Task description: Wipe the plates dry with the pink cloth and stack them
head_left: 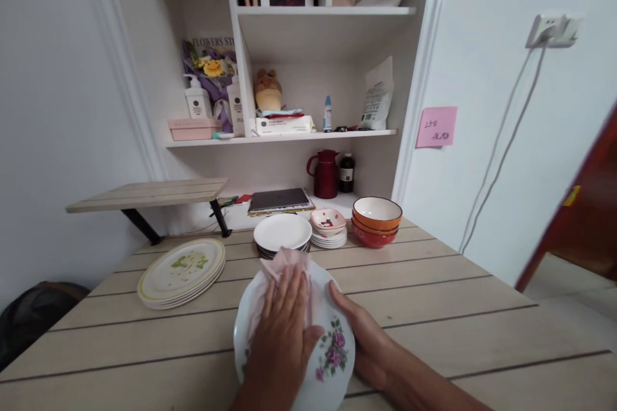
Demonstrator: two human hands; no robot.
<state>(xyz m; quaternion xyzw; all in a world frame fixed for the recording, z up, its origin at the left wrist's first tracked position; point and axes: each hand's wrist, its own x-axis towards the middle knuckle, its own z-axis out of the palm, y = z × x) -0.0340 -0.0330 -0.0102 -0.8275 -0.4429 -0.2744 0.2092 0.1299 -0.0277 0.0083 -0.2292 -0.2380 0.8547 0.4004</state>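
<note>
View from a head-worn camera, looking down at two bare hands over a pale wooden-plank tabletop (457, 308).

A round white floral plate (332, 353), printed with pink roses, sits at the near edge of the tabletop, close to the person's body. Whether it rests on the wood or is lifted slightly cannot be told.

The left hand (282, 327) lies flat on the plate's face with its fingers stretched out. It presses on a crumpled pink cloth (282, 263) that bunches up past the fingertips. This grip is wide open and clasps nothing.

The right hand (369, 340) closes its grip on the plate's right rim, with the thumb on top. The fingers below are hidden.

The plate looks like glazed ceramic, so it is probably stiff, fairly heavy for its size, smooth and slippery, and likely to chip or break if dropped. The rim is the sensible place to hold it, with the thumb above and the fingers beneath. The cloth looks soft, light and limp, and can be gathered up anywhere.

Further back on the tabletop are several stacks:
- a stack of green-rimmed plates (180, 270) on the left
- a stack of white plates (283, 231)
- small patterned dishes (328, 221)
- nested orange bowls (376, 215)

Behind them, white shelves (289, 137) hold a red jug (326, 173), bottles and a soft toy.
</note>
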